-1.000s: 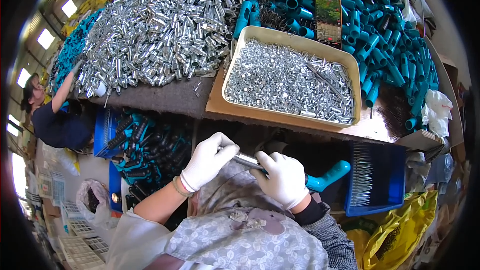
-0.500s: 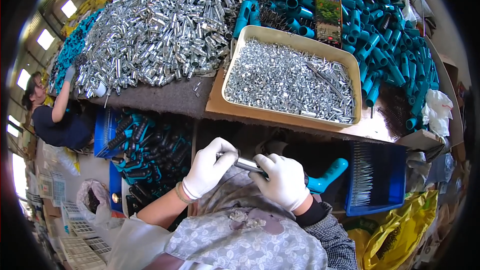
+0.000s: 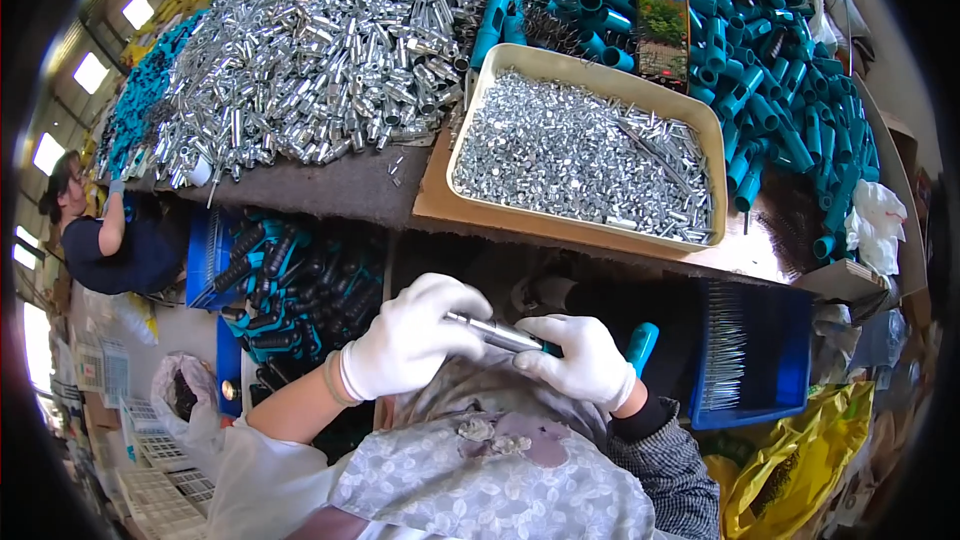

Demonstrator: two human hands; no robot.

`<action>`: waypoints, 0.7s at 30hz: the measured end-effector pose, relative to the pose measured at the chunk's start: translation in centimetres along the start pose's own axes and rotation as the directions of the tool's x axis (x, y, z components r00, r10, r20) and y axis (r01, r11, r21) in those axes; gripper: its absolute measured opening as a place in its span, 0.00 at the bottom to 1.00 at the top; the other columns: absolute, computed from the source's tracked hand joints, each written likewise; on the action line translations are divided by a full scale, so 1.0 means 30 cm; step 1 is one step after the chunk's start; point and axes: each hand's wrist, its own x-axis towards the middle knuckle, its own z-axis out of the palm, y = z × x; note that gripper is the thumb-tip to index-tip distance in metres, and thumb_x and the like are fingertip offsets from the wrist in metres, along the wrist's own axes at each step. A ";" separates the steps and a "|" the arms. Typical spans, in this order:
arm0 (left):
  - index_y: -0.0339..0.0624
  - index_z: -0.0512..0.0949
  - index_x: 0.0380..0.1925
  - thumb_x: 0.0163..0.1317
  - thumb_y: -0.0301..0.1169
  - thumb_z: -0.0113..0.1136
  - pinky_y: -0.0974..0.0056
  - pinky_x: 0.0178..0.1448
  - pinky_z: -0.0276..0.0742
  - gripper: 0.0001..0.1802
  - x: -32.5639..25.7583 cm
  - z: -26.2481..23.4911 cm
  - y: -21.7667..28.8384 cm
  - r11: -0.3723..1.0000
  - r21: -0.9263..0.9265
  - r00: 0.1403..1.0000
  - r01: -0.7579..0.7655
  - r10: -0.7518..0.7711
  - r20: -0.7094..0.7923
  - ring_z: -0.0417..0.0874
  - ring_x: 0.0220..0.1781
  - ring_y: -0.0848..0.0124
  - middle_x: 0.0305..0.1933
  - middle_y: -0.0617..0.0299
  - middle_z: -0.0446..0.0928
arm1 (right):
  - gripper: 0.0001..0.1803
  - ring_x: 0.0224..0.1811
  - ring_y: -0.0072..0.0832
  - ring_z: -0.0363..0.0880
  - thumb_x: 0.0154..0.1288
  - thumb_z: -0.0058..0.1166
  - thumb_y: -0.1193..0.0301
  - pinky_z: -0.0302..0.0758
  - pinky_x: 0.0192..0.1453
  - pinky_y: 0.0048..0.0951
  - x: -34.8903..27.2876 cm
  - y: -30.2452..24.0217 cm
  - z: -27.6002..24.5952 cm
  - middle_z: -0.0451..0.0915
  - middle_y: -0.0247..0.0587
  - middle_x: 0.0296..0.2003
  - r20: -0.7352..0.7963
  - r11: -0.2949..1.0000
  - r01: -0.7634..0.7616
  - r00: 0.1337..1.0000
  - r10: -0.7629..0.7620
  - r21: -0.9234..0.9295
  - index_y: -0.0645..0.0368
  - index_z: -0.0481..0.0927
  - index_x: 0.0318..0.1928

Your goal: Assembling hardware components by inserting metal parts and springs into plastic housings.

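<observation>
The tube (image 3: 497,333) was gripped by both gloved hands (image 3: 410,345) (image 3: 585,360), pushed further into the teal handle (image 3: 640,345) than before.

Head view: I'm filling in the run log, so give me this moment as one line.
left hand: grips metal tube | right hand: holds teal handle | ahead: tray of small metal parts

Head camera looks steeply down, close over the worktable (image 3: 330,190)
</observation>
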 end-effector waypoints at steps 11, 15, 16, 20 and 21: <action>0.41 0.82 0.43 0.57 0.23 0.65 0.57 0.50 0.81 0.12 -0.019 0.015 -0.026 0.946 0.226 0.967 -0.230 0.249 -0.055 0.82 0.49 0.56 0.46 0.58 0.80 | 0.23 0.37 0.50 0.84 0.59 0.67 0.58 0.80 0.41 0.42 -0.012 -0.007 -0.019 0.84 0.51 0.35 0.022 0.990 -0.038 0.999 0.041 -0.135 0.58 0.84 0.50; 0.40 0.83 0.45 0.62 0.28 0.65 0.58 0.48 0.81 0.11 0.013 0.016 0.010 0.729 -0.327 0.797 0.602 -0.573 0.190 0.84 0.38 0.55 0.43 0.57 0.82 | 0.23 0.36 0.50 0.84 0.59 0.67 0.58 0.80 0.40 0.42 0.001 -0.014 -0.017 0.84 0.50 0.34 0.042 0.972 -0.059 0.997 0.070 -0.228 0.58 0.85 0.50; 0.39 0.83 0.45 0.63 0.28 0.64 0.58 0.47 0.82 0.11 0.017 0.027 -0.006 0.680 -0.332 0.756 0.654 -0.590 0.282 0.84 0.35 0.55 0.42 0.56 0.82 | 0.23 0.35 0.49 0.84 0.58 0.67 0.58 0.80 0.40 0.42 0.004 -0.009 -0.014 0.84 0.50 0.34 0.030 0.976 -0.043 0.998 0.050 -0.215 0.58 0.85 0.49; 0.45 0.83 0.41 0.55 0.28 0.68 0.57 0.52 0.80 0.12 -0.007 0.043 -0.026 0.950 0.184 0.967 -0.251 0.256 -0.005 0.80 0.52 0.55 0.49 0.59 0.80 | 0.23 0.34 0.49 0.84 0.58 0.67 0.57 0.80 0.38 0.42 -0.003 0.011 -0.014 0.83 0.50 0.32 -0.032 0.992 -0.016 0.999 0.012 -0.121 0.57 0.84 0.49; 0.44 0.83 0.43 0.55 0.28 0.68 0.57 0.52 0.80 0.13 -0.007 0.055 -0.032 0.986 0.123 0.991 -0.110 0.118 -0.059 0.82 0.49 0.56 0.48 0.58 0.80 | 0.23 0.34 0.49 0.84 0.58 0.67 0.57 0.80 0.38 0.42 0.000 0.007 -0.021 0.83 0.50 0.32 -0.032 0.992 -0.018 0.999 0.014 -0.123 0.57 0.84 0.49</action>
